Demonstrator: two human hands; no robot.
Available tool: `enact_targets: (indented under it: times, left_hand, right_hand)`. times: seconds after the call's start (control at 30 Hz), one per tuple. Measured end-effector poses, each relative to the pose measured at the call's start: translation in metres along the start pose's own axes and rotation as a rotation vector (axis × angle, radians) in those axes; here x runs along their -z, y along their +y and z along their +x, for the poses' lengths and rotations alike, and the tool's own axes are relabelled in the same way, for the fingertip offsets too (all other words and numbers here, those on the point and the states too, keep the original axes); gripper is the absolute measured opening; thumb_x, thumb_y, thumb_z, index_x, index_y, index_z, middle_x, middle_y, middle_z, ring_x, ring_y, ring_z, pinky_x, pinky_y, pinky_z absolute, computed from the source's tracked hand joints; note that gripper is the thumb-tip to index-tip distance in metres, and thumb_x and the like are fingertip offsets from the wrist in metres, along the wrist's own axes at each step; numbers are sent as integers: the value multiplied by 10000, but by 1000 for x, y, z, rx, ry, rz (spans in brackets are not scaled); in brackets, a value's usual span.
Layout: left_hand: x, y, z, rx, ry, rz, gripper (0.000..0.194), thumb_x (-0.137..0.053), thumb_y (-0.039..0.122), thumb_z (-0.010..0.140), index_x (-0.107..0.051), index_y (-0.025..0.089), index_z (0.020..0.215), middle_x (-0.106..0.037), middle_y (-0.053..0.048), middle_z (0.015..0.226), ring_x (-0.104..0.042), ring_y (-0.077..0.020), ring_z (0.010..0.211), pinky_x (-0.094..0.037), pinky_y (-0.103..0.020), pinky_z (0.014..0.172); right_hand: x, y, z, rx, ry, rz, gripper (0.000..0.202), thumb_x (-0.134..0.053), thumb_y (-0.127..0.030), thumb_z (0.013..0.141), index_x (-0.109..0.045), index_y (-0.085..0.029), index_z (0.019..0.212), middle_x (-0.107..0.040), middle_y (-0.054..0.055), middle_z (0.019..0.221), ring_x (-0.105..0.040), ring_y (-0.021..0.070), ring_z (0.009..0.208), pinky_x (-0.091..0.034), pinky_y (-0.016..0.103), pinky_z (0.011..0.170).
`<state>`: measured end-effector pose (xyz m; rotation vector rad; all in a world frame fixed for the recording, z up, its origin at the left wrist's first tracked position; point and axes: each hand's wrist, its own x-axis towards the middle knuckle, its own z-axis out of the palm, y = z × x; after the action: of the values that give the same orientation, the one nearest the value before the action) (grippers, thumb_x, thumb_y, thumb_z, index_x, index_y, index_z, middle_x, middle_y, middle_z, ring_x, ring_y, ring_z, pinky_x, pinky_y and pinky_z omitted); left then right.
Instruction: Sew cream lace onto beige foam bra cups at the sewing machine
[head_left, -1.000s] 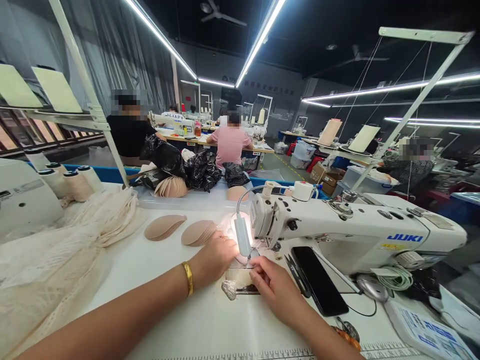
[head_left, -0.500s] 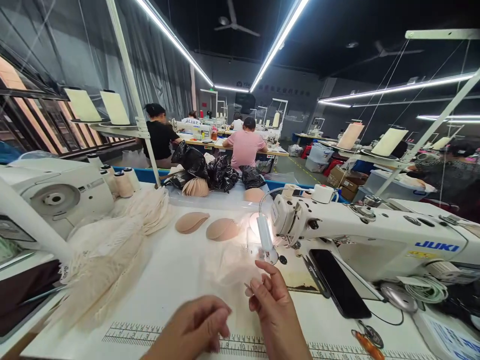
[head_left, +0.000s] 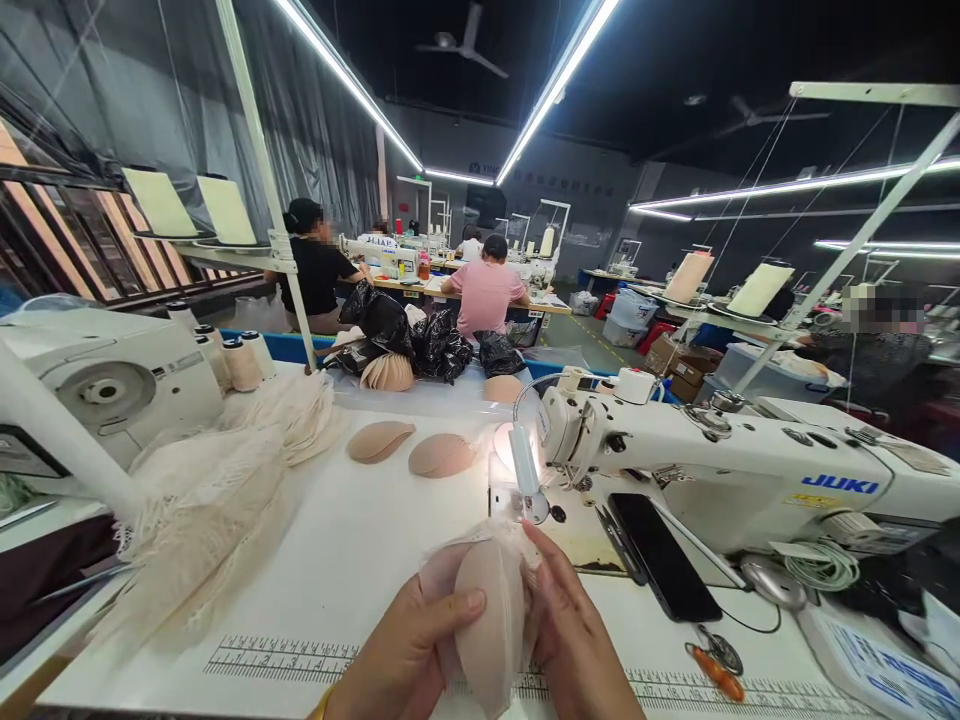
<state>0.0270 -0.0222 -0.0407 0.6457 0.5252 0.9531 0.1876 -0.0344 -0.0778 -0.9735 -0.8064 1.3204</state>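
Note:
Between both hands, just in front of the sewing machine, is a beige bra cup (head_left: 491,610) with sheer pale mesh fabric (head_left: 442,560) around it. My left hand (head_left: 409,640) grips its left side, the thumb lying across the front. My right hand (head_left: 574,625) is closed on the right edge, its index finger up near the top; part of its grip is hidden behind the cup. Beyond them the lit needle area of the sewing machine (head_left: 682,455) shows. Two more beige cups, one on the left (head_left: 379,441) and one nearer the machine (head_left: 441,455), lie on the white table.
A phone (head_left: 664,555) and dark thread snips (head_left: 621,545) lie right of my hands. Lace fabric (head_left: 217,500) is heaped at the left. Black plastic bags (head_left: 442,345) stand along the back edge. A printed ruler (head_left: 277,660) runs along the front. Co-workers sit beyond.
The mesh fabric that lay on the table is now up in my hands around a bra cup. My left hand has moved in to grip it, and my right hand holds its other side.

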Motion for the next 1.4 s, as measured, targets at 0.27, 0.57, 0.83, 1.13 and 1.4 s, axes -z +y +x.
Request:
enact_targets:
  times: [0.27, 0.57, 0.83, 1.13, 1.4]
  left_hand:
    - [4, -3, 18, -208, 315, 51, 408, -909, 448, 743, -820, 190, 1047, -779, -106, 1147, -660, -332, 1150, -510, -400, 1029]
    - [-10, -5, 24, -155, 340, 9, 443, -959, 430, 620, -809, 148, 927, -793, -114, 985, -693, -359, 1073, -570, -401, 933]
    - [-13, -7, 25, -165, 220, 58, 405, -864, 493, 770, -807, 152, 981, -786, -120, 986, -701, -346, 1036, -566, -408, 914]
    - [-14, -7, 29, -175, 208, 104, 268, -795, 439, 839, -817, 198, 955, -789, -88, 966, -701, -338, 1032, -569, -399, 879]
    - [-16, 0, 34, -78, 124, 54, 350, -832, 428, 822, -812, 146, 1029, -789, -135, 1018, -717, -321, 1001, -567, -382, 883]
  right_hand:
    - [1, 19, -4, -15, 65, 46, 870, -904, -547, 721, -545, -236, 1449, -787, 93, 994, -740, 287, 921, -601, 409, 832]
    - [5, 22, 4, 13, 117, 66, 859, -923, -525, 701, -550, -240, 1420, -774, 104, 1032, -739, 298, 927, -601, 465, 870]
    - [6, 20, 7, 5, 133, 98, 873, -938, -521, 681, -550, -252, 1415, -765, 91, 1025, -736, 291, 904, -611, 452, 838]
    - [6, 21, 7, -17, 121, 136, 891, -935, -541, 683, -535, -255, 1426, -779, 120, 1081, -733, 319, 985, -607, 454, 835]
    - [3, 15, 8, -50, 136, 214, 904, -955, -459, 671, -467, -268, 1408, -778, 99, 1101, -738, 303, 970, -587, 462, 887]
